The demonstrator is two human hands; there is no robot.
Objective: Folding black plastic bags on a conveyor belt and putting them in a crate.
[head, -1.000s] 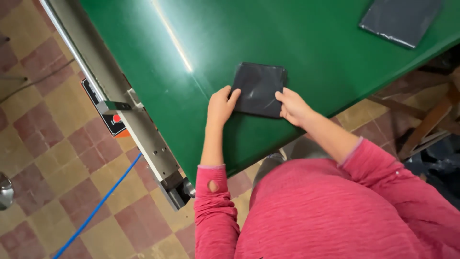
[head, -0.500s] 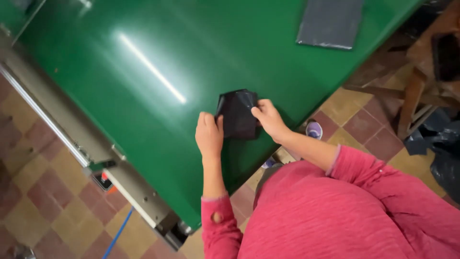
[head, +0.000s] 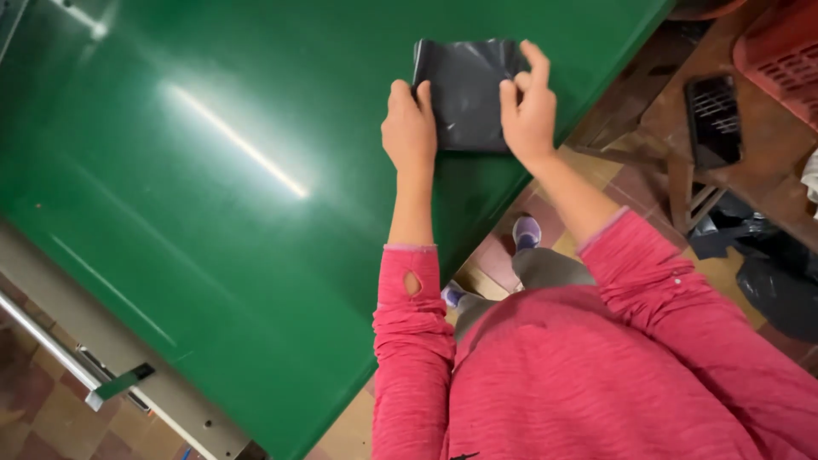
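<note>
Near the edge of the green table, a folded black plastic sheet is lying flat. The left hand is pressing on the sheet's left edge, fingers loosely curled and gripping nothing. The right hand is resting on the right edge, index finger extended, the other fingers bent against the plastic. Both arms are showing pink sleeves. A red crate is sitting at the far right.

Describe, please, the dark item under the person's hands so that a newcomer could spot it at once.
Start at the big glossy green table and follow its near edge. There lies a folded black plastic sheet, the left hand on its left edge and the right hand on its right. It is the only thing visible on the green.
</note>
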